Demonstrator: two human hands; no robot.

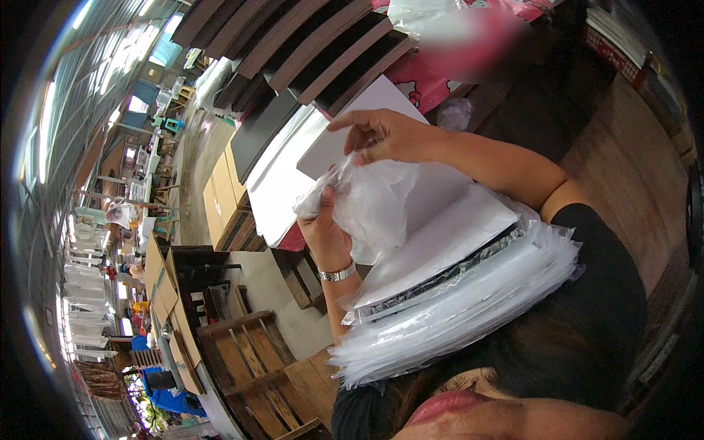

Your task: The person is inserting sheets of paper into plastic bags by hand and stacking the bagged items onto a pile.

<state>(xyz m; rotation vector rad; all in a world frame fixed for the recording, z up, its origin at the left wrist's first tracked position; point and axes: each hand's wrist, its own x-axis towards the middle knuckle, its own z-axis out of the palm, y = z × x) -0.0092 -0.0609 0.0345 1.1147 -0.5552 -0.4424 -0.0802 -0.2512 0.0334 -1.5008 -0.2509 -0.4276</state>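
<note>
A crumpled clear plastic bag [374, 205] is bunched between my two hands. My left hand [323, 224], with a metal watch at its wrist, grips the bag from below, its thumb pressed on the film. At the bag's upper edge, my right hand [385, 136] has its fingers bent, and the thumb pinches the film. Under and beyond the bag lies a flat white panel [385, 99]. A thick pile of white, plastic-sleeved flat pieces [455, 315], one with a dark edge, lies close against my body. Whatever the bag covers directly beneath is hidden.
Stacks of dark panels [308, 51] stand at the far side, beside a pink printed cloth [425, 77]. Cardboard boxes [226, 191] sit to the left, with a wooden pallet [253, 359] on the floor below. A long workshop stretches away leftward.
</note>
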